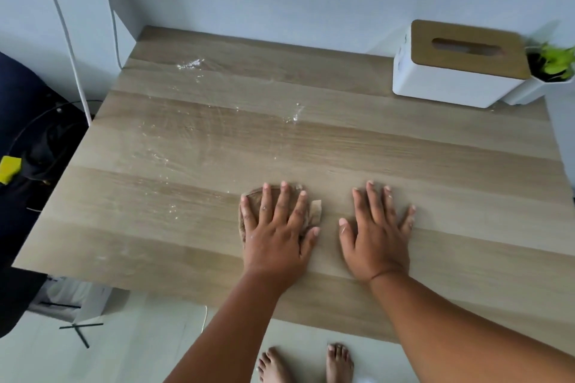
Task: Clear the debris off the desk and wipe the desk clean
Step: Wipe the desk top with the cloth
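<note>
A light wooden desk fills the view. My left hand lies flat with spread fingers on a thin brownish wipe, pressing it onto the desk near the front middle. Most of the wipe is hidden under the hand. My right hand rests flat on the bare desk just to the right, fingers straight and holding nothing. White powdery debris sits at the back left, and more specks lie in the middle. Faint wet smears streak the left half.
A white tissue box with a wooden lid stands at the back right, next to a small potted green plant. White cables hang along the wall at left. A dark chair stands left of the desk. My bare feet are below the front edge.
</note>
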Available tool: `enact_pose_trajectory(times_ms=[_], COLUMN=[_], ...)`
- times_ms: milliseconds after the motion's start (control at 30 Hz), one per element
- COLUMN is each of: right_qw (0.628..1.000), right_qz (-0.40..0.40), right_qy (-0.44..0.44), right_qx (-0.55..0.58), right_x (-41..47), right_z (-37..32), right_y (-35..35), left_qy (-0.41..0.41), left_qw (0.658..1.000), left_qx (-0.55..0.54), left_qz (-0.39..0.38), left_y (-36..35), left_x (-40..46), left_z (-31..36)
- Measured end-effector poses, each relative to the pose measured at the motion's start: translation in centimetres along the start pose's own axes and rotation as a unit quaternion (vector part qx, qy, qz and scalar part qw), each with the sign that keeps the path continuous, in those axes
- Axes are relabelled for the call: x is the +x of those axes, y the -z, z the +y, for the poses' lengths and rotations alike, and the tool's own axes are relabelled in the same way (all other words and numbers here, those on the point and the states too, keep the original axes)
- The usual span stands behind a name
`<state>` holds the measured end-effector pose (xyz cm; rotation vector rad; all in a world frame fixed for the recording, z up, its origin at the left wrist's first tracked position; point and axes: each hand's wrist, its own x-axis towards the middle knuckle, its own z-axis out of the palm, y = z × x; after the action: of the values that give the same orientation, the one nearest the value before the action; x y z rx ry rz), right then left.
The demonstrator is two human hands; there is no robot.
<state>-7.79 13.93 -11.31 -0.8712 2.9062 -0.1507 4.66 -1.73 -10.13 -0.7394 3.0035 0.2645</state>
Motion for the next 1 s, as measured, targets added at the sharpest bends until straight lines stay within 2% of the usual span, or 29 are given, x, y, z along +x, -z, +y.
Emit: enact_pose_trajectory(times_ms=[167,267,333,433,567,633,733,900,1000], right_qw=[1.0,0.999,0.999,0.999,0.999,0.999,0.999,0.999,0.999], right_qz=[0.012,0.022,0.029,0.039,0.038,0.037,0.029,0.03,0.022], right_qy=[0.003,0.005,0.007,0.01,0.015,0.015,0.011,0.014,0.014], right_qx=[-0.02,-0.023,-0.026,-0.025,-0.025,-0.026,-0.031,-0.03,-0.033], right_x=[0.2,0.2,0.2,0.2,0.2,0.2,0.3,0.2,0.2], right_z=[0.2,0.3,0.4,0.4,0.5,0.5,0.4,0.2,0.3], right_y=[-0.5,-0.9,-1.2,-1.4,-1.4,-1.3,-1.2,-0.9,-0.9], left_qy=[-0.153,-0.192,-0.169,-0.08,0.095,0.117,0.037,-0.181,-0.209], left_qw=[0.988,0.981,0.985,0.996,0.995,0.993,0.999,0.983,0.977], left_qx=[0.001,-0.007,-0.014,-0.01,-0.002,-0.011,-0.016,-0.04,-0.038], left_qz=[-0.003,0.009,0.023,0.03,0.019,0.011,-0.001,0.011,0.02], left_y=[-0.7,-0.8,-0.7,-0.2,-0.1,0.1,0.3,-0.3,-0.3], left_x=[-2.8,-5.3,-6.0,-4.8,0.7,3.8,5.6,1.0,-1.3], left_z=[-0.4,-3.5,-6.1,-8.5,-6.5,-4.6,-2.1,-3.4,-6.9])
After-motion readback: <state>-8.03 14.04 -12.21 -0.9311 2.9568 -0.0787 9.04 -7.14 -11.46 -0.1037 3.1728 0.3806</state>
